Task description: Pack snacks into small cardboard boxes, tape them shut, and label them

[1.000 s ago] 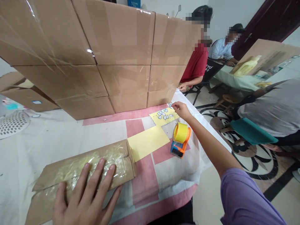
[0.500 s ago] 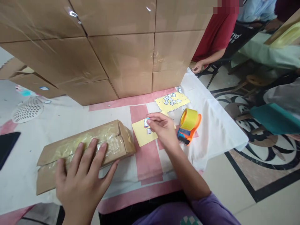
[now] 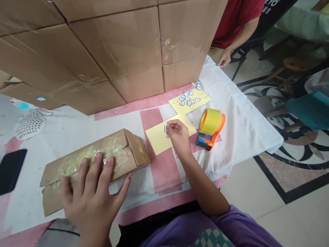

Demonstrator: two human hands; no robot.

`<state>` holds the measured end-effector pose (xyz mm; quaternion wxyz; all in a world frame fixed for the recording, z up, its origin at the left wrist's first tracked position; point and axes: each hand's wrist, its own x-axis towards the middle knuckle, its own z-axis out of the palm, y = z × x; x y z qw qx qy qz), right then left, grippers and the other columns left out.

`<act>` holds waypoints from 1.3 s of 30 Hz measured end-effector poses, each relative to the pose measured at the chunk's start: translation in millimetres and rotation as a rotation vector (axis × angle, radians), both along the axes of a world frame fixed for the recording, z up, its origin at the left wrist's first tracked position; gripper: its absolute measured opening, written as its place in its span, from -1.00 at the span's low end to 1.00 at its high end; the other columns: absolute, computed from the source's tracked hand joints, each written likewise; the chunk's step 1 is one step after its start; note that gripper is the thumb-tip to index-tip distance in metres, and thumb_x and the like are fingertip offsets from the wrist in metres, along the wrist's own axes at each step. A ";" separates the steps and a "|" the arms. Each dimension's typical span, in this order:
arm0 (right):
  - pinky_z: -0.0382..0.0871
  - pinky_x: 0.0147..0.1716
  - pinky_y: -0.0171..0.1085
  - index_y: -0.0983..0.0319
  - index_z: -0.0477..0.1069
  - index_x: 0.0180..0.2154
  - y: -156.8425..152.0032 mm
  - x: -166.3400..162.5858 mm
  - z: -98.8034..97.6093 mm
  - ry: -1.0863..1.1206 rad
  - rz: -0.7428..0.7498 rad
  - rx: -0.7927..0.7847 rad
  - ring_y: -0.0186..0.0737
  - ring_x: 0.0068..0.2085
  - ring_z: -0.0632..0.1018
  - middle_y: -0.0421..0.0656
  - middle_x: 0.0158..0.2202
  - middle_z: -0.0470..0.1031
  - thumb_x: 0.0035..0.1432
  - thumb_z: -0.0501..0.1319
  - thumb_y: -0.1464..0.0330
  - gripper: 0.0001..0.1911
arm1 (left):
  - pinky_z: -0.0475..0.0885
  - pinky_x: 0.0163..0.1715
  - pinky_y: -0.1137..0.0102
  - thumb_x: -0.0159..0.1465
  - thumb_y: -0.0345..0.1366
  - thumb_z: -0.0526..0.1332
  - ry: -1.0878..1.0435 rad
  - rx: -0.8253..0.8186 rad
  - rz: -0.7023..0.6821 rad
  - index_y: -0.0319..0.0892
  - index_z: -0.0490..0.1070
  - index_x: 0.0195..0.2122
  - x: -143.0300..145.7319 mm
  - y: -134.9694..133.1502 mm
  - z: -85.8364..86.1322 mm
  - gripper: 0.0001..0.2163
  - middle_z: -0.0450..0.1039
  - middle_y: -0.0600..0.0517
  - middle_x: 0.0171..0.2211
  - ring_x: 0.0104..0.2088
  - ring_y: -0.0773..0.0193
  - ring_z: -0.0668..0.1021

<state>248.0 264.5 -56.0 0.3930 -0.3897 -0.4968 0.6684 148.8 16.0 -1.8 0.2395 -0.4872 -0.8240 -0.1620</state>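
My left hand [image 3: 92, 197] lies with spread fingers on top of a long cardboard box [image 3: 120, 137] sealed with clear, yellowish tape. Between the thumb and fingertips of my right hand [image 3: 178, 135] is a small white sticker [image 3: 166, 128] with a blue border. That hand is over a plain yellow sheet [image 3: 157, 145]; another small white piece shows just below the pinch, partly hidden. Beyond it lies a second yellow sheet [image 3: 174, 103] with several loose blue-edged stickers [image 3: 189, 97] on it. An orange tape dispenser [image 3: 215, 132] with a yellow roll stands right of my right hand.
A tall stack of cardboard cartons [image 3: 115, 51] fills the table's back. On the left are a white perforated cup-shaped thing [image 3: 30, 125] and a dark flat object [image 3: 12, 171]. A person in a red top [image 3: 236, 24] is past the table's far right corner.
The view has shifted somewhat. My right hand, still pinching the sticker, has moved slightly right over the yellow sheet. My left hand stays on the box.
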 end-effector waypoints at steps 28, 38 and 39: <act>0.40 -0.31 -0.24 0.13 0.38 -0.23 -1.7 12.5 18.4 0.135 -0.422 0.289 -0.26 -0.26 0.52 -0.19 -0.29 0.48 0.24 0.23 0.25 -0.89 | 0.14 0.36 -0.21 0.21 -0.08 0.44 0.036 -0.007 -0.023 0.17 0.12 0.46 -4.1 -3.4 -3.8 -0.18 0.28 -0.01 0.38 0.36 -0.19 0.37; 0.29 -0.43 -0.31 0.12 0.43 -0.27 -5.3 4.0 15.6 0.204 0.037 -0.066 -0.32 -0.40 0.44 -0.26 -0.40 0.45 0.04 0.34 0.21 -0.78 | 0.15 0.36 -0.21 0.18 -0.07 0.45 0.044 -0.038 -0.027 0.16 0.11 0.46 -6.4 -5.3 -2.7 -0.15 0.26 -0.02 0.39 0.35 -0.23 0.38; 0.31 -0.40 -0.30 0.13 0.46 -0.30 -11.6 0.6 14.7 0.201 0.168 -0.095 -0.32 -0.40 0.45 -0.26 -0.42 0.47 0.02 0.38 0.21 -0.78 | 0.16 0.36 -0.21 0.19 -0.07 0.44 0.040 -0.045 -0.019 0.17 0.11 0.46 -6.2 -5.4 -2.3 -0.16 0.26 -0.01 0.39 0.36 -0.22 0.37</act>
